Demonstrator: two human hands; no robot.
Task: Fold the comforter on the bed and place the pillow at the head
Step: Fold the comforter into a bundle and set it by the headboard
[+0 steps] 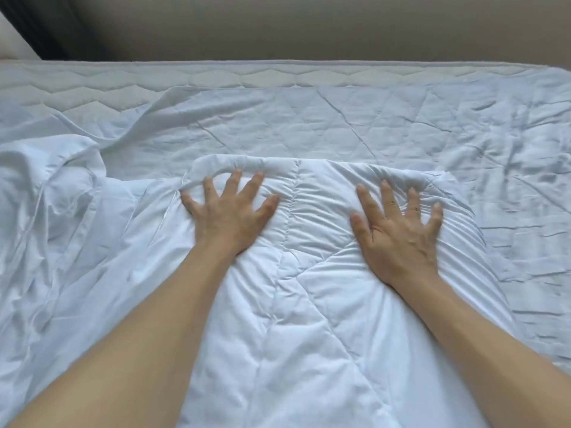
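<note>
Nearest the camera, both bare forearms are reaching out over the white comforter, which is lying folded in a thick strip across the bed with its rounded fold edge just beyond the fingertips. The left hand and the right hand are pressing flat on it, fingers spread and holding nothing, and the padding is puckering under them. It is looking soft, puffy, light and springy, so gripping both layers at the fold edge or the corners seems best; farther off, the quilted mattress is lying bare toward the wall, and no pillow is clearly showing.
</note>
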